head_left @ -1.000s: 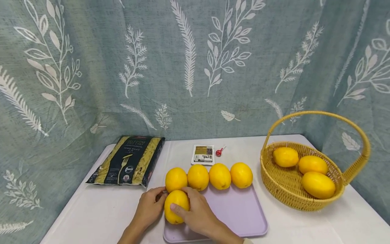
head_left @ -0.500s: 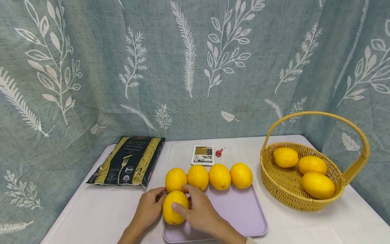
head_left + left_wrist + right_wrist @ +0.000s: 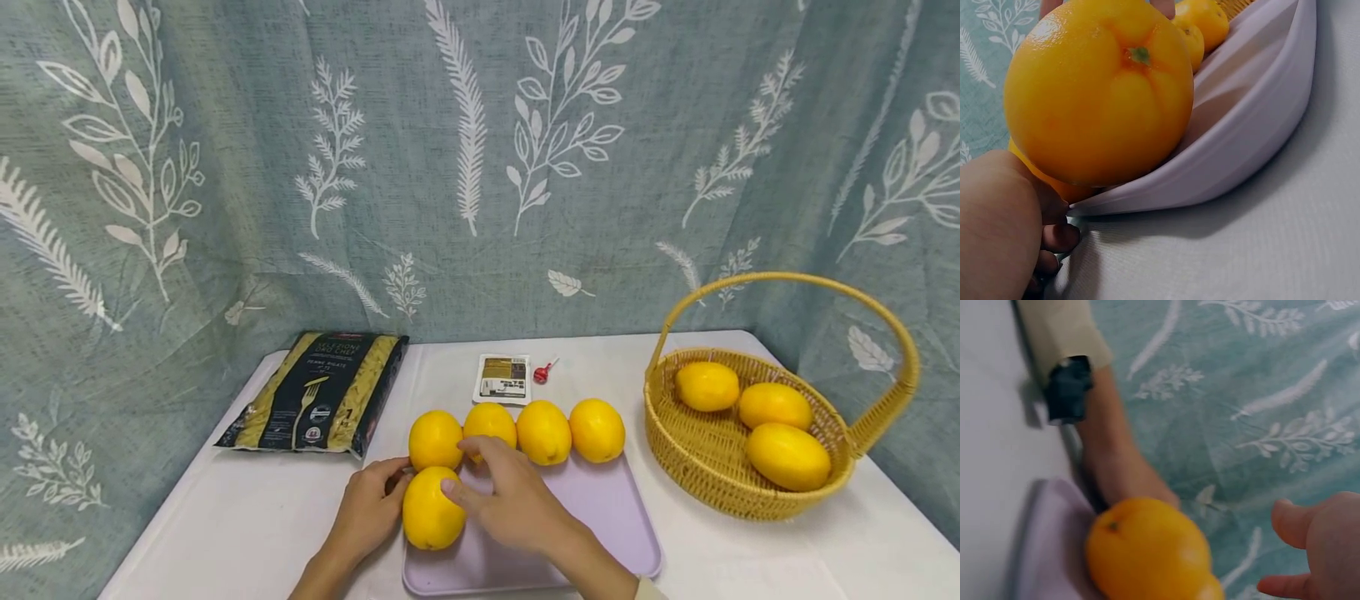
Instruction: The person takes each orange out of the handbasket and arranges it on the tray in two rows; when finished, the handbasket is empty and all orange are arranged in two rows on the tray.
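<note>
A yellow-orange, oval lemon (image 3: 433, 508) sits on the left side of a lilac tray (image 3: 555, 533). My right hand (image 3: 517, 496) is just right of it, thumb and fingers spread apart with nothing between them; the right wrist view shows the fingers (image 3: 1294, 525) off the fruit. At the tray's left edge, my left hand (image 3: 367, 504) pinches the rim, close beside the lemon; part of its grip is hidden. Along the tray's far edge stand several more lemons (image 3: 543, 433) in a row, the leftmost touching or nearly touching the front one.
A wicker basket (image 3: 705, 479) with a tall handle and 3 lemons (image 3: 787, 457) stands at the right. Behind the tray lie a small flat packet (image 3: 502, 379) and a red lollipop (image 3: 542, 374). A bag of penne (image 3: 315, 396) lies at the back left, before a leaf-patterned curtain (image 3: 480, 167).
My right hand has let go of the front lemon and drawn away to the right. The lemon has shifted slightly left on the tray. My left hand stays at the rim.
</note>
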`<move>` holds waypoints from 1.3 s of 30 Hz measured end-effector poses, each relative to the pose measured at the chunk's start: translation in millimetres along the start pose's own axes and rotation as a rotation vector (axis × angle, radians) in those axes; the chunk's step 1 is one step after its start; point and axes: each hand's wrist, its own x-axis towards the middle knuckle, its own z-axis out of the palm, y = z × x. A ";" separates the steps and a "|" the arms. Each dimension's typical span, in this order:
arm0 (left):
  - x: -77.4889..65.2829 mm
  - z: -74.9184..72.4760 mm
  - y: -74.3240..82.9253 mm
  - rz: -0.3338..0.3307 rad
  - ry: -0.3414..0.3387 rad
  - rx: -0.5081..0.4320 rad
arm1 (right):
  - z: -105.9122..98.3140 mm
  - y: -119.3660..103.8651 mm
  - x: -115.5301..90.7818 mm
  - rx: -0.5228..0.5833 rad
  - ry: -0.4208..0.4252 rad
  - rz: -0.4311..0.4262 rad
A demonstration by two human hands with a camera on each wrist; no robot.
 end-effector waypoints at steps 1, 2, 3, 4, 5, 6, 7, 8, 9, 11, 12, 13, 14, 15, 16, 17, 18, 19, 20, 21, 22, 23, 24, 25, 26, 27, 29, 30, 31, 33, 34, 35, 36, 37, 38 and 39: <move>0.1 0.3 -0.2 -0.001 0.001 -0.001 | -4.0 -0.8 -0.6 0.001 0.000 0.001; 0.4 0.8 -0.5 -0.002 0.002 -0.001 | -7.8 -1.4 -1.1 0.003 0.003 0.000; 0.6 1.1 -0.7 -0.003 0.002 0.000 | -11.6 -2.0 -1.8 0.004 0.005 0.003; 1.0 1.5 -0.9 -0.004 0.003 0.000 | -15.5 -2.6 -2.3 0.005 0.007 0.009; 1.1 1.8 -1.2 -0.004 0.003 0.001 | -19.4 -3.3 -2.6 0.003 0.012 0.005; 1.2 2.1 -1.6 -0.004 0.004 0.003 | -23.3 -4.1 -2.9 -0.003 0.017 0.003; 1.3 2.3 -1.9 -0.003 0.008 0.006 | -27.3 -5.0 -3.2 -0.005 0.018 0.001; 1.4 2.4 -2.2 0.000 0.011 0.008 | -31.4 -5.8 -3.5 -0.005 0.019 -0.002; 1.3 2.4 -2.3 0.002 0.013 0.012 | -35.3 -6.2 -3.4 -0.010 0.020 -0.008; 0.6 2.5 -2.2 0.004 0.017 0.018 | -43.7 -6.7 -4.4 -0.019 0.023 -0.019; 0.2 2.5 -2.2 0.008 0.018 0.022 | -47.9 -6.8 -5.2 -0.023 0.026 -0.018; 0.1 2.5 -2.2 0.011 0.019 0.025 | -52.1 -6.6 -6.0 -0.026 0.030 -0.016; -0.2 2.4 -1.9 0.009 0.019 0.026 | -56.3 -6.2 -6.7 -0.029 0.039 -0.012; -0.5 2.2 -1.6 0.008 0.020 0.027 | -60.4 -5.5 -7.2 -0.034 0.050 -0.009; -0.7 2.0 -1.5 0.011 0.019 0.027 | -64.7 -5.3 -8.0 -0.036 0.063 -0.002; -0.8 1.8 -1.2 0.012 0.019 0.026 | -68.7 -4.7 -8.5 -0.041 0.077 0.003; -0.9 1.5 -0.9 0.017 0.020 0.029 | -72.7 -4.2 -9.0 -0.042 0.091 0.010; -0.8 1.5 -0.7 0.018 0.020 0.030 | -76.6 -3.6 -9.3 -0.046 0.103 0.014; -0.7 1.3 -0.5 0.020 0.021 0.032 | -80.6 -3.1 -9.6 -0.047 0.115 0.019; -0.5 1.3 -0.4 0.025 0.022 0.034 | -84.4 -2.6 -9.8 -0.048 0.123 0.019; -0.4 1.2 -0.4 0.030 0.022 0.036 | -88.2 -2.2 -10.1 -0.052 0.132 0.019; -0.2 1.1 -0.2 0.031 0.023 0.037 | -91.9 -1.3 -10.2 -0.060 0.140 0.015; -0.1 1.0 -0.2 0.031 0.022 0.039 | -95.6 -0.8 -10.6 -0.059 0.146 0.016; 0.1 1.3 -0.2 0.031 0.022 0.038 | -99.3 0.0 -10.9 -0.065 0.154 0.015; 0.3 1.3 -0.2 0.027 0.022 0.036 | -103.0 0.9 -11.4 -0.066 0.159 0.015; 0.5 1.5 -0.3 0.022 0.022 0.035 | -106.7 1.8 -12.1 -0.068 0.165 0.018; 0.6 1.5 0.0 0.019 0.022 0.034 | -114.4 4.2 -13.8 -0.070 0.171 0.028; 0.6 1.6 0.0 0.019 0.021 0.033 | -118.5 5.4 -14.9 -0.066 0.174 0.041; 0.7 1.6 0.2 0.023 0.021 0.033 | -123.1 6.7 -16.3 -0.068 0.178 0.045; 0.8 1.7 0.4 0.022 0.016 0.029 | -132.8 9.8 -19.4 -0.074 0.195 0.063; 0.8 1.7 0.7 0.023 0.015 0.028 | -138.0 11.4 -21.0 -0.083 0.204 0.070; 1.0 1.7 0.6 0.021 0.012 0.027 | -143.3 12.9 -22.9 -0.092 0.213 0.080; 1.2 1.5 0.6 0.016 0.011 0.027 | -148.5 14.4 -24.7 -0.101 0.224 0.090; 1.2 1.2 0.4 0.017 0.012 0.030 | -153.5 15.7 -26.5 -0.110 0.234 0.097; 1.5 1.0 0.1 0.010 0.013 0.030 | -158.2 17.1 -28.3 -0.115 0.241 0.112; 1.6 0.9 -0.1 0.005 0.013 0.032 | -162.5 18.2 -30.1 -0.118 0.244 0.123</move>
